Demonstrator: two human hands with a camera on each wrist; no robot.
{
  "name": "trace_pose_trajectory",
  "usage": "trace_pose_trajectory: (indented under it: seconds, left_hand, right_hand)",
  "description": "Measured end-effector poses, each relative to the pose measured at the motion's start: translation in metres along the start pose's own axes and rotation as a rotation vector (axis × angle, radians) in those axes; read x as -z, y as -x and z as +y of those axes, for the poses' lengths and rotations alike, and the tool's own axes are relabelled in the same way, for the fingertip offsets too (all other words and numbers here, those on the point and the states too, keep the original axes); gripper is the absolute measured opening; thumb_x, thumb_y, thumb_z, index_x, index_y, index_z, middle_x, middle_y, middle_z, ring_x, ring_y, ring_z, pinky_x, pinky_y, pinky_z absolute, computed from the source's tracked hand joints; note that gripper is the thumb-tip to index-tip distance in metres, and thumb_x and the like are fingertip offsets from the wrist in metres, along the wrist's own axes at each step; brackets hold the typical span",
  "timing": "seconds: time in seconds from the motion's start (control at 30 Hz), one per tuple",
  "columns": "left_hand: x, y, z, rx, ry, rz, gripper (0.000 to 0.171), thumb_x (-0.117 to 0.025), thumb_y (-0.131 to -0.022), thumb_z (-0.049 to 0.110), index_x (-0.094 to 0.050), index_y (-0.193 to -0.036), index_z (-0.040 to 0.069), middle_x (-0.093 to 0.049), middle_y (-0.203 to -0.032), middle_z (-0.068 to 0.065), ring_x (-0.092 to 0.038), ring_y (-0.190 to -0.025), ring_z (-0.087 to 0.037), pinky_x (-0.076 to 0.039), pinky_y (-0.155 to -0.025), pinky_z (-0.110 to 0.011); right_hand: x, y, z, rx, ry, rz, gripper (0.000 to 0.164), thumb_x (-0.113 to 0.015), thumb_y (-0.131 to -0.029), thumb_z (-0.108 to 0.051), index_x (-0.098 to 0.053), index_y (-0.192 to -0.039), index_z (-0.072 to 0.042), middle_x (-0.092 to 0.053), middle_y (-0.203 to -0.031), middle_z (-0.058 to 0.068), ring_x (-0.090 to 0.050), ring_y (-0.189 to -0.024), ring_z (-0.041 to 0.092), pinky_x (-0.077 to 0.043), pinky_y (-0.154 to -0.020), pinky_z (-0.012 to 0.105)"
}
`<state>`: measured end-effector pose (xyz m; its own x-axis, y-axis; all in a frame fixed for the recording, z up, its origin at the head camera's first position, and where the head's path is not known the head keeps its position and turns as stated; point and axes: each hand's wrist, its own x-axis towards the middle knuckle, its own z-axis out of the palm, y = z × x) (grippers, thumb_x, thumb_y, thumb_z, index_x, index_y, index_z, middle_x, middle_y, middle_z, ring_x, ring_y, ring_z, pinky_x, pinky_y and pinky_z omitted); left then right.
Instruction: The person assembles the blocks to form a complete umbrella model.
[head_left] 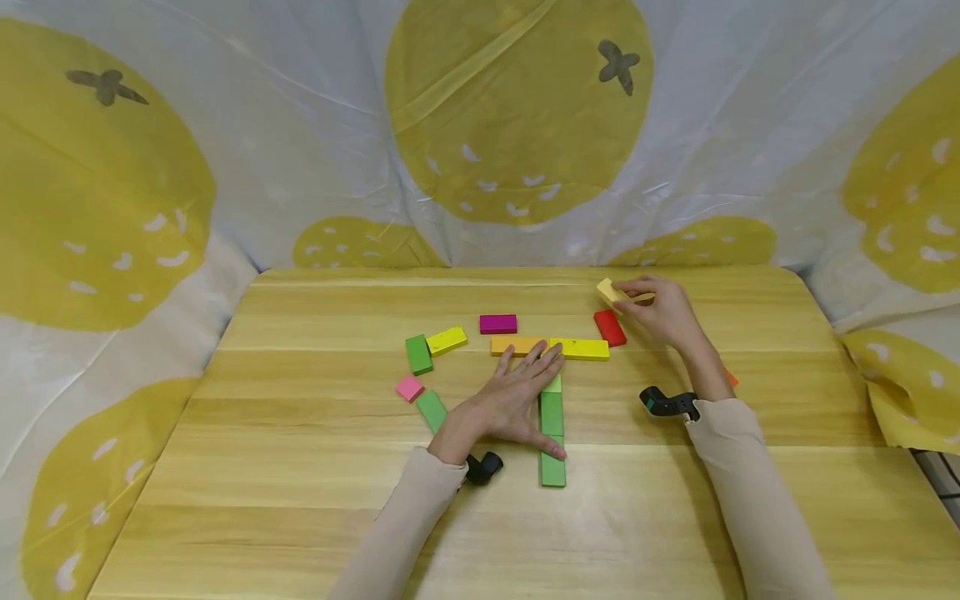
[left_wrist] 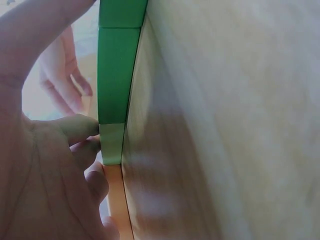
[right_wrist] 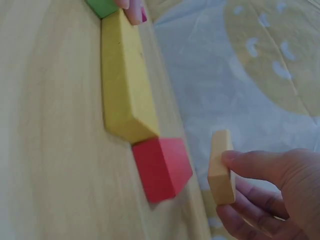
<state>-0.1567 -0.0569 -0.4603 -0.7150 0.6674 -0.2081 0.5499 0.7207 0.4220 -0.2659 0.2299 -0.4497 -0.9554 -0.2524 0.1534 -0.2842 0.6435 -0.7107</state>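
Note:
In the head view my left hand (head_left: 508, 406) lies spread over a T of blocks. Its fingertips touch the crossbar of an orange block (head_left: 517, 343) and a yellow block (head_left: 587, 350), and the thumb rests on the green stem (head_left: 552, 473). A light green block (left_wrist: 111, 143) joins stem and crossbar, partly covered by fingers in the head view. My right hand (head_left: 665, 313) pinches a pale wood-coloured block (right_wrist: 218, 162) between thumb and fingers, above the table's far side. Just below it lies a red block (right_wrist: 162, 169), its corner against the yellow block's end.
A magenta block (head_left: 498, 324) lies behind the crossbar. To the left are a yellow block (head_left: 447, 339), a green block (head_left: 418, 354), a pink block (head_left: 409, 387) and another green block (head_left: 431, 408). An orange piece (head_left: 731, 378) shows behind the right wrist. A curtain (head_left: 337, 150) hangs beyond the table.

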Motion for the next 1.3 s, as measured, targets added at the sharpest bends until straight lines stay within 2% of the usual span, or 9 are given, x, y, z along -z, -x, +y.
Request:
trace_pose_trajectory:
  seconds: [0.27,0.57,0.87,1.3]
  left_hand:
    - [0.000,0.000,-0.001,0.001,0.009,-0.014,0.137,-0.081,-0.071,0.074,-0.003,-0.168,0.015,0.009,-0.176,0.002,0.014,-0.163,-0.020,0.011,-0.129,-0.058]
    - [-0.001,-0.001,-0.001,0.001,-0.016,-0.007,0.137,-0.081,-0.072,0.074,-0.003,-0.168,0.015,0.007,-0.176,0.002,0.013,-0.163,-0.020,0.009,-0.130,-0.059]
    - [-0.001,-0.001,-0.002,0.005,-0.012,-0.012,0.136,-0.080,-0.072,0.074,-0.004,-0.168,0.015,0.008,-0.176,0.002,0.013,-0.163,-0.020,0.010,-0.130,-0.058]
    - [0.000,0.000,-0.003,0.008,0.000,-0.013,0.136,-0.080,-0.072,0.075,-0.003,-0.168,0.015,0.008,-0.176,0.002,0.013,-0.163,-0.020,0.010,-0.130,-0.058]
  right_hand:
    - [-0.013,-0.021,-0.004,-0.025,-0.030,-0.046,0.034,-0.074,-0.096,-0.009,-0.071,-0.127,0.003,-0.067,-0.130,0.028,-0.066,-0.114,0.043,-0.058,-0.095,0.056]
    - [-0.025,-0.034,-0.003,-0.020,0.010,-0.059,0.033,-0.075,-0.094,-0.007,-0.072,-0.124,0.005,-0.070,-0.124,0.029,-0.070,-0.108,0.043,-0.060,-0.089,0.049]
    - [-0.032,-0.037,-0.003,-0.076,-0.029,-0.138,0.035,-0.071,-0.097,-0.006,-0.067,-0.128,0.011,-0.066,-0.127,0.033,-0.066,-0.115,0.045,-0.055,-0.101,0.055]
    - [-0.033,-0.037,-0.003,-0.063,-0.027,-0.192,0.035,-0.066,-0.101,-0.008,-0.066,-0.132,0.008,-0.066,-0.128,0.031,-0.065,-0.116,0.043,-0.052,-0.105,0.055]
